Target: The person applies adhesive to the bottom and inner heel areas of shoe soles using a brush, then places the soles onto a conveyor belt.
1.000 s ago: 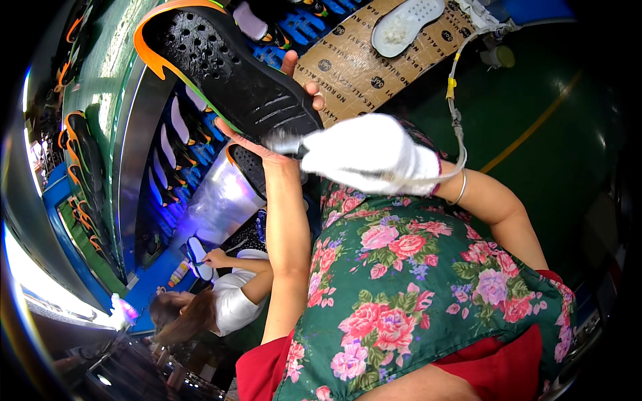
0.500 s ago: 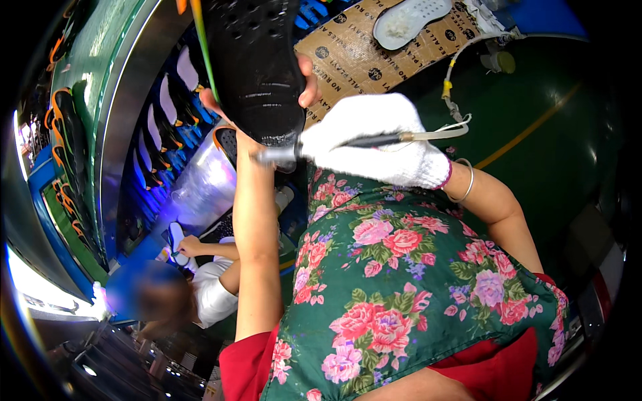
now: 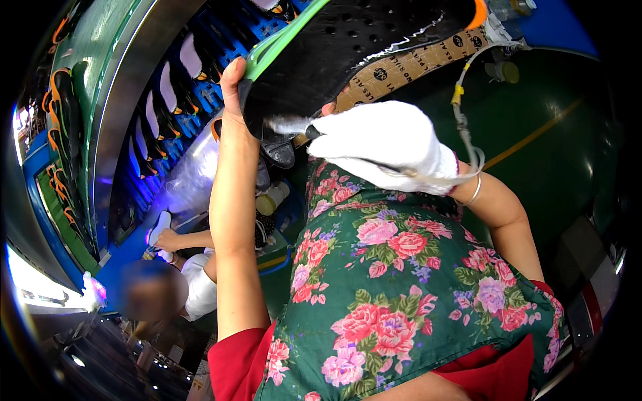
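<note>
The black shoe sole (image 3: 361, 60) is pinched at its heel end by the bare left hand (image 3: 235, 83). A brush (image 3: 287, 125) is clasped in the gloved right hand (image 3: 388, 144), just below that pinch. With so narrow a hold, the sole could be levered loose by brush pressure.

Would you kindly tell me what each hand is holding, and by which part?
The left hand grips the black shoe sole at its green-edged end. The gloved right hand holds a small brush by its handle.

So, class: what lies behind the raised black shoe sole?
Behind the black shoe sole shows a brown printed board and blue racks. The rest of the board is covered.
</note>
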The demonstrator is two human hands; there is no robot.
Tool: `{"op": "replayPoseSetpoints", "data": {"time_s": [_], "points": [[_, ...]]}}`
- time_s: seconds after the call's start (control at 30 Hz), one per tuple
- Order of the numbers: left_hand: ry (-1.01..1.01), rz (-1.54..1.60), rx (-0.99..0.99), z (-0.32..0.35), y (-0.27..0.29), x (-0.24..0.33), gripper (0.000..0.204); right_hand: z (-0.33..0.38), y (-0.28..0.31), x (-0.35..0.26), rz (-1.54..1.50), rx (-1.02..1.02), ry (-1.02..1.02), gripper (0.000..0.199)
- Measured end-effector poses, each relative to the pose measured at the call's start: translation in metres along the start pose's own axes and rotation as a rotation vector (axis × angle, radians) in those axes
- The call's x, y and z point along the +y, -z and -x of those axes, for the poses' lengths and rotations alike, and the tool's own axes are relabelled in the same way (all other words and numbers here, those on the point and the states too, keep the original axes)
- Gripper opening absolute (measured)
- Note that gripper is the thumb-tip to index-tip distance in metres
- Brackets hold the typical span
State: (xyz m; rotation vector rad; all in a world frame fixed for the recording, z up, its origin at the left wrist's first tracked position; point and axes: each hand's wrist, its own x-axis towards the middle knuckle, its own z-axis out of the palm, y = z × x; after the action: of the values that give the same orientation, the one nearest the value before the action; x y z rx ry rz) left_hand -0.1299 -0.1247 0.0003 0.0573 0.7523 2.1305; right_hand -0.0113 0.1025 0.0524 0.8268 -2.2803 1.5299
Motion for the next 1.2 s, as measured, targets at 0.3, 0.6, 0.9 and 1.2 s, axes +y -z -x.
{"op": "replayPoseSetpoints", "data": {"time_s": [0.3, 0.6, 0.9, 1.2], "points": [[-0.039, -0.045, 0.183, -0.001, 0.023, -0.002, 0.099, -0.011, -0.01, 0.0, -0.224, 0.097, -0.139, 0.017], [-0.066, 0.386, 0.239, -0.007, -0.037, -0.014, 0.098, -0.014, 0.011, 0.012, -0.382, 0.186, -0.39, 0.014], [0.007, 0.275, 0.151, 0.004, -0.039, -0.057, 0.092, -0.039, 0.066, 0.063, 0.53, 0.322, 0.131, 0.014], [-0.178, 0.032, 0.216, 0.025, -0.025, -0.039, 0.081, 0.006, 0.018, 0.004, -0.61, 0.079, -0.529, 0.016]]}}
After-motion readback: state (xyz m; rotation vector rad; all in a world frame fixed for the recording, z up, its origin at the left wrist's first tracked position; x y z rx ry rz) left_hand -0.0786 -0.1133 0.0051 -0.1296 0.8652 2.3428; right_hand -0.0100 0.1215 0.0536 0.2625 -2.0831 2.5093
